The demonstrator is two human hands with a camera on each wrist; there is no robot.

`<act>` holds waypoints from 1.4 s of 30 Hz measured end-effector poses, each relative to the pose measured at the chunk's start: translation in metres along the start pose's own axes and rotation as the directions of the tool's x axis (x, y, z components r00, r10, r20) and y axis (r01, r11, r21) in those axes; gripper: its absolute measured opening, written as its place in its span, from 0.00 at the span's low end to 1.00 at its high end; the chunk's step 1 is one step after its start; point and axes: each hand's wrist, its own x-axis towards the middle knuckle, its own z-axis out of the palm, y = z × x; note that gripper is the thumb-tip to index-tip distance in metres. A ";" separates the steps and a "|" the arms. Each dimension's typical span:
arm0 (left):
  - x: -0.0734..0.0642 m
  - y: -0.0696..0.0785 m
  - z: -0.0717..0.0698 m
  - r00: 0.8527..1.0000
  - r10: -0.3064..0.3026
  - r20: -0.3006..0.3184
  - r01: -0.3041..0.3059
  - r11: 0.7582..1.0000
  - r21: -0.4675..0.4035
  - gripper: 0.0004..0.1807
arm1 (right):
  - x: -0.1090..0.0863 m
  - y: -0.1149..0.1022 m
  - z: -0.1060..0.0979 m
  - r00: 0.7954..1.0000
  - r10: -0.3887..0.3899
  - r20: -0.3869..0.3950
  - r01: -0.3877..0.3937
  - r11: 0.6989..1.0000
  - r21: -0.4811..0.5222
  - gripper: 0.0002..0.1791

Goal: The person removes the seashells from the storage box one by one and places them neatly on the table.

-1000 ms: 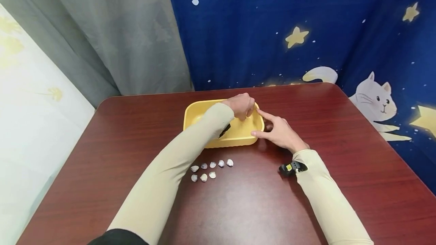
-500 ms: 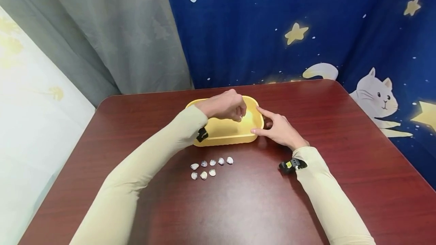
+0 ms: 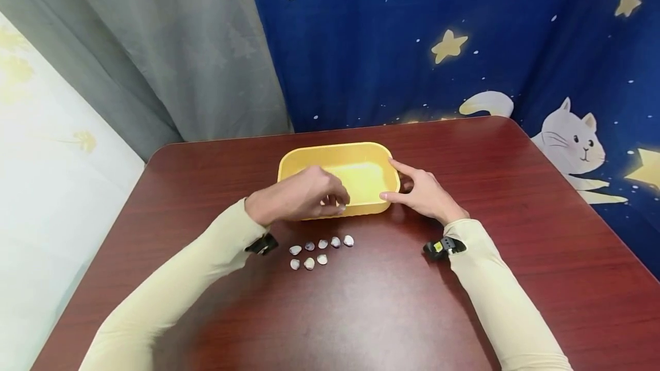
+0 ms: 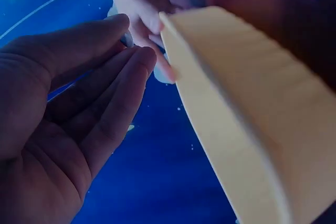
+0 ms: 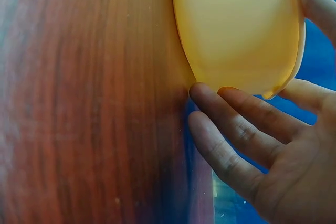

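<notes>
My left hand point(image 3: 301, 194) is over the front rim of the yellow plastic basin point(image 3: 330, 155). In the left wrist view its thumb and fingertips pinch a small pale seashell point(image 4: 126, 39), mostly hidden by the fingers. My right hand point(image 3: 427, 194) holds the basin's right end, thumb on the front rim and forefinger on the back one. In the right wrist view, other fingers point(image 5: 239, 129) spread below the basin's end. On the table in front of the basin lie seashells in two rows, several in the back row point(image 3: 336, 242) and three in the front row point(image 3: 309, 264).
The dark red wooden table point(image 3: 412, 308) reaches back to a grey curtain point(image 3: 206, 62) and a blue star-patterned curtain point(image 3: 361, 44). A small black device is strapped to each wrist.
My left hand has come out of the basin's right part, moving left and toward me to the front rim. The right hand keeps its place on the basin; the shell rows look unchanged.
</notes>
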 end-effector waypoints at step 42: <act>-0.029 0.019 0.070 0.976 0.038 0.213 -0.048 0.998 0.040 0.04 | -0.001 -0.001 0.001 1.000 0.000 0.001 0.000 1.000 -0.019 0.53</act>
